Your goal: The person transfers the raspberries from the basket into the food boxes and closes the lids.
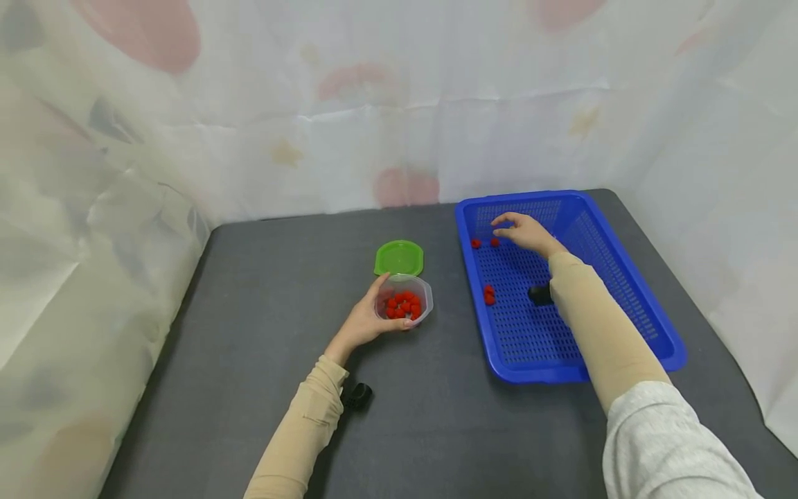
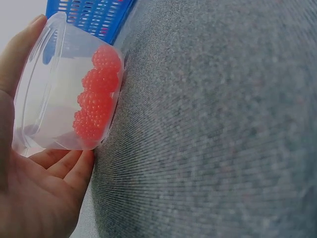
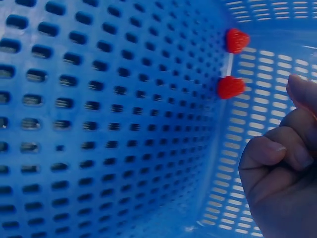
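My left hand (image 1: 364,320) grips a clear plastic tub (image 1: 427,290) at its sides. Several red raspberries (image 1: 405,305) lie inside; the left wrist view shows raspberries (image 2: 96,99) along the tub's bottom, through its wall. Over the blue basket (image 1: 511,375), my right hand (image 1: 528,234) reaches in with thumb and index finger apart, and nothing shows between them. Close to its fingertips lies a raspberry (image 1: 494,242), with another raspberry (image 1: 476,243) to the left. In the right wrist view two raspberries (image 3: 231,87) rest by the basket wall, and the other fingers (image 3: 267,151) are bent.
A green lid (image 1: 399,257) lies on the dark grey table (image 1: 249,346) just behind the tub. More raspberries (image 1: 489,299) sit by the basket's left wall. Patterned white sheeting (image 1: 349,159) hangs behind and at both sides of the table.
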Action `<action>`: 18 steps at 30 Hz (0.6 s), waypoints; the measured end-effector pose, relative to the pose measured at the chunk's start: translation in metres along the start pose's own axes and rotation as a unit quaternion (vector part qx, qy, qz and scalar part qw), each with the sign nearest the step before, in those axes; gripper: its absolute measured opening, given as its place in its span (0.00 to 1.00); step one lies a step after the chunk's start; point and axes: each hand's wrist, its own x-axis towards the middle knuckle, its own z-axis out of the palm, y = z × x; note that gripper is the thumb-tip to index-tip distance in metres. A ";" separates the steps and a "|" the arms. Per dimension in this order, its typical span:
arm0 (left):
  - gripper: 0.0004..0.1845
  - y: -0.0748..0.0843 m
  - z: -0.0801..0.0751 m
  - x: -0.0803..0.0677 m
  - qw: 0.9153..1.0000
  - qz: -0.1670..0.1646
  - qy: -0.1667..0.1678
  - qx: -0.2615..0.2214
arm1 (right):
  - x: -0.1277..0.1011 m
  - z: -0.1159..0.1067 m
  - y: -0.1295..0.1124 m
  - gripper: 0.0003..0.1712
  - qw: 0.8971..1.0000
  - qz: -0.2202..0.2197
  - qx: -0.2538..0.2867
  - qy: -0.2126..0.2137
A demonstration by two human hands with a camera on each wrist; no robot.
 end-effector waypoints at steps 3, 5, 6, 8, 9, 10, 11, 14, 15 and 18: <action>0.57 0.000 0.000 0.001 1.000 0.000 -0.005 0.003 | 0.001 0.005 0.006 0.23 1.000 0.009 -0.014 0.003; 0.56 0.001 0.000 0.001 1.000 -0.003 -0.007 0.001 | 0.003 0.009 0.010 0.23 1.000 0.018 -0.023 0.006; 0.56 0.001 0.000 0.000 1.000 -0.005 -0.007 0.000 | 0.003 0.011 0.012 0.23 0.999 0.023 -0.026 0.008; 0.56 0.005 0.000 -0.001 1.000 -0.006 -0.010 -0.001 | 0.005 0.014 0.014 0.23 0.999 0.034 -0.030 0.012; 0.55 0.008 -0.001 -0.003 1.000 -0.008 -0.012 -0.002 | 0.005 0.016 0.015 0.24 0.999 0.039 -0.030 0.013; 0.55 0.013 -0.002 -0.005 1.000 -0.007 -0.016 -0.003 | 0.006 0.017 0.016 0.24 0.998 0.045 -0.031 0.012; 0.54 0.018 -0.003 -0.008 1.000 -0.008 -0.018 -0.005 | 0.006 0.019 0.017 0.24 0.998 0.049 -0.033 0.012; 0.53 0.033 -0.006 -0.015 1.000 -0.010 -0.024 -0.006 | 0.007 0.022 0.018 0.27 0.997 0.060 -0.037 0.013; 0.53 0.036 -0.007 -0.017 1.000 -0.007 -0.024 -0.005 | 0.006 0.023 0.018 0.27 0.997 0.063 -0.038 0.015; 0.53 0.041 -0.008 -0.019 1.000 -0.003 -0.022 -0.007 | 0.007 0.024 0.019 0.29 0.996 0.072 -0.034 0.027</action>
